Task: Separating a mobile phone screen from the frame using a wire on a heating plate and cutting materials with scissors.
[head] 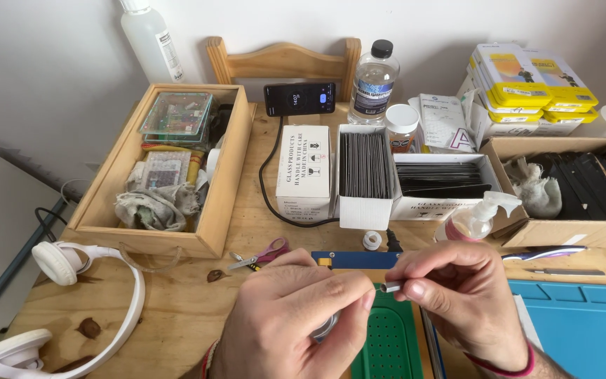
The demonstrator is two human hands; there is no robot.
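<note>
Two hands meet low over the wooden desk (pixel 177 302), both working on one small grey metal piece (pixel 391 286) held above a green perforated mat (pixel 387 344). The right hand (pixel 457 298) has its thumb and forefinger closed tight on the piece, which pokes out leftward as a short stub. The left hand (pixel 296 316) is curled almost shut, its fingertips (pixel 366 300) touching or just beside the stub's free end; a round, shiny thing shows under its palm, too hidden to name, so I cannot tell whether that hand really grips anything.

The likeliest trouble, as I judge it, is the tiny piece slipping from so narrow a pinch. It could drop onto the mat and roll toward the blue bar (pixel 359 260) or off the edge. A sideways push from the left fingertips against the stub would be the cause.

A pump bottle (pixel 473 221) stands just behind the right hand and could be knocked by a quick lift. Small scissors with pink handles (pixel 261 256) lie near the left hand, and white headphones (pixel 71 295) rest well apart on the left. Open white boxes of dark flat sheets (pixel 365 168) stand further back.
</note>
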